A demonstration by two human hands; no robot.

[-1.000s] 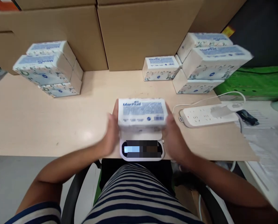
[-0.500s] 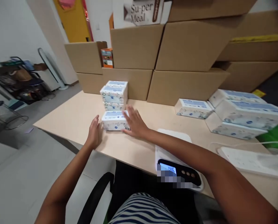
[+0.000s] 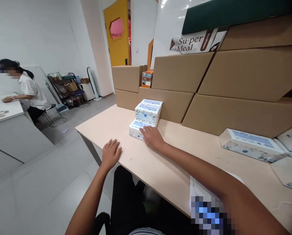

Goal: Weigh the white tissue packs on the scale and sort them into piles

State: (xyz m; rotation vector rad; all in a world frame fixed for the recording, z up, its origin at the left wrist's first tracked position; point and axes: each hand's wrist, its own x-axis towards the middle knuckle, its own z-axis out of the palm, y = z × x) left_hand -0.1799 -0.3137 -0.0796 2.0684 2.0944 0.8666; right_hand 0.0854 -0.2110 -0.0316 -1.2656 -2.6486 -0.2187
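A white tissue pack [image 3: 135, 132] with a floral print lies on the table, close against the front of a small stack of tissue packs [image 3: 148, 112]. My right hand [image 3: 153, 137] rests on the front pack's right end, fingers laid over its top corner and not wrapped round it; its thumb is hidden. To the left, my left hand [image 3: 111, 153] lies palm down at the table's front edge, empty, with its fingers spread. Beneath my right forearm sits a white scale [image 3: 197, 187], partly covered, its display blurred out.
Large cardboard boxes [image 3: 170, 102] line the table's back. More tissue packs [image 3: 252, 147] stand at the right. The table [image 3: 99, 129] ends at a left corner. Across the room a person [image 3: 29, 86] sits at a white desk [image 3: 4, 101].
The front pack now sits closer against the stack. My left hand has come away from its side onto the table edge. The view has swung left, bringing a seated person into sight.
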